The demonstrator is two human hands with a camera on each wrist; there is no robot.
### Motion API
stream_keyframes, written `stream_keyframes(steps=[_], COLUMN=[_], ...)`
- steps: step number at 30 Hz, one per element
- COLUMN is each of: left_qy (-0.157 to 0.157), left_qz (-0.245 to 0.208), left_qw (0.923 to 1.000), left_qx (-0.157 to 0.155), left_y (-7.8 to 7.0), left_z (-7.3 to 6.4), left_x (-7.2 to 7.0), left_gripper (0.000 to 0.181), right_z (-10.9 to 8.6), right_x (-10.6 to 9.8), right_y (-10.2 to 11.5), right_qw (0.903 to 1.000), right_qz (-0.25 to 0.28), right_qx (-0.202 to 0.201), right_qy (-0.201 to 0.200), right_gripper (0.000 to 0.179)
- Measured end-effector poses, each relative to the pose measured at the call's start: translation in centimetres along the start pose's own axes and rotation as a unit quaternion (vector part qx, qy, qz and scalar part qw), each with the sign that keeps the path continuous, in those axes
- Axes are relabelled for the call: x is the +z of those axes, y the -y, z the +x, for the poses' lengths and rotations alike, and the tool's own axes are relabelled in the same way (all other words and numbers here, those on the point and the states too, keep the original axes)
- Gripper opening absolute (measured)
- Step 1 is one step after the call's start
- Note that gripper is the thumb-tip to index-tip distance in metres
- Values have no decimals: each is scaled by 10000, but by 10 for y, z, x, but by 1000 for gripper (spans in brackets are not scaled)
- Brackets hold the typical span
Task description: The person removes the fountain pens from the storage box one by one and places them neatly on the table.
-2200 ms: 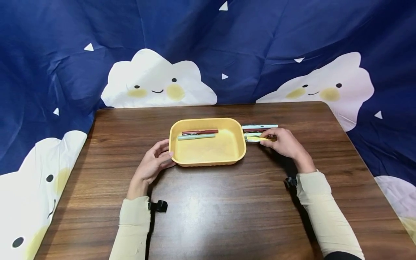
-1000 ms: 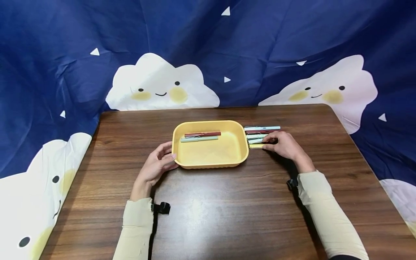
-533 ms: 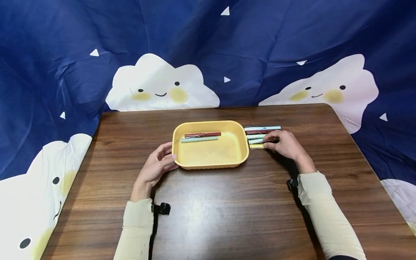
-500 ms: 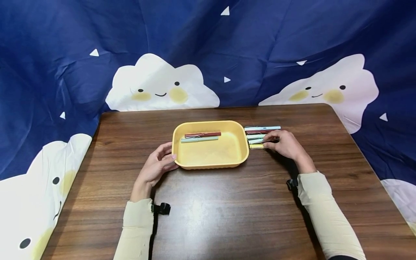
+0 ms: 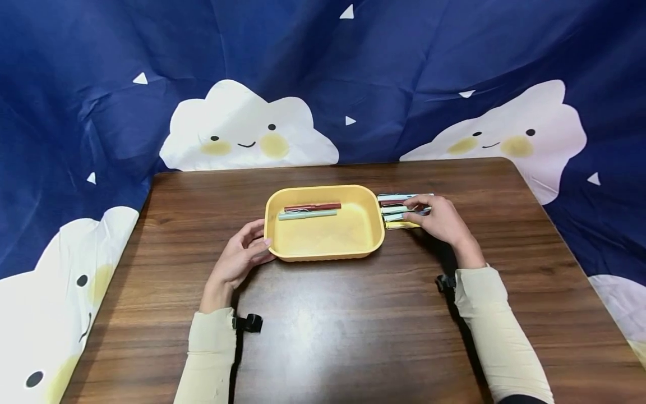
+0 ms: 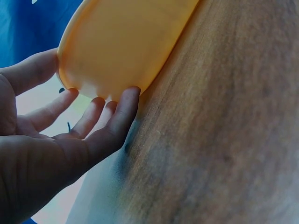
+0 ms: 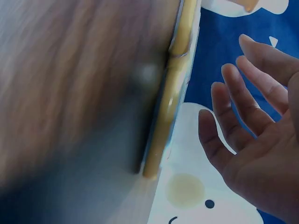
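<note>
A yellow plastic tray [image 5: 325, 238] stands on the table, with a dark red pen [image 5: 313, 207] and a pale green pen [image 5: 308, 214] lying inside. My left hand [image 5: 239, 259] holds the tray's left end, thumb at the near corner; in the left wrist view its fingertips touch the wall. Beside the tray's right end several pens lie in a row, a light blue pen [image 5: 396, 197] farthest and a yellow pen [image 5: 401, 225] nearest. My right hand [image 5: 441, 221] is over the row's pale middle pens, partly hiding them. In the right wrist view its fingers are spread and relaxed.
The brown wooden table [image 5: 343, 331] extends in front of the tray and to both sides. A blue curtain [image 5: 363, 56] with white clouds hangs behind the table's far edge. A black strap [image 5: 247, 323] is on the left wrist.
My right hand held the yellow pen at first; that pen now lies at the near side of the row. The hand has shifted slightly farther back over the pale pens. The left hand stays.
</note>
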State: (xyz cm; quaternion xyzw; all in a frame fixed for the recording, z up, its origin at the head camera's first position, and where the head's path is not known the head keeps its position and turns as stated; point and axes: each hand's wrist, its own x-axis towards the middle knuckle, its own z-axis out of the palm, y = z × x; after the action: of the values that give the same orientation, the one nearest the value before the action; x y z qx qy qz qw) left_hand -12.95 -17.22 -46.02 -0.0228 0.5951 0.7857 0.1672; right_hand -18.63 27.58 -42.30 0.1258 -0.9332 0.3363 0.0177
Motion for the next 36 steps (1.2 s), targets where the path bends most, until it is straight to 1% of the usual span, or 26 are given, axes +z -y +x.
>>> stream_keyframes(steps=[6, 17, 23, 27, 31, 36], left_qy=[3, -17, 0, -24, -45, -9], left_qz=[-16, 79, 48, 48, 48, 33], left_qw=[10000, 10000, 10000, 10000, 10000, 10000], left_qx=[-43, -44, -11, -16, -27, -7], left_y=[-2, -1, -1, -1, -1, -1], left_z=[0, -1, 0, -1, 0, 0], left_x=[0, 1, 1, 1, 1, 1], left_gripper=[60, 60, 60, 60, 60, 61], right_z=[4, 9, 16, 19, 21, 22], right_x=[5, 16, 25, 33, 44, 53], right_y=[18, 52, 66, 77, 86, 94], right_qw=[9990, 9924, 9902, 9890, 9900, 9898], right_qz=[351, 1086, 1281, 1403, 1322, 1279], right_qx=[-69, -239, -400, -445, -486, -583], right_qy=[-272, -530, -379, -157, 105, 255], right_gripper=[26, 29, 29, 31, 33, 34])
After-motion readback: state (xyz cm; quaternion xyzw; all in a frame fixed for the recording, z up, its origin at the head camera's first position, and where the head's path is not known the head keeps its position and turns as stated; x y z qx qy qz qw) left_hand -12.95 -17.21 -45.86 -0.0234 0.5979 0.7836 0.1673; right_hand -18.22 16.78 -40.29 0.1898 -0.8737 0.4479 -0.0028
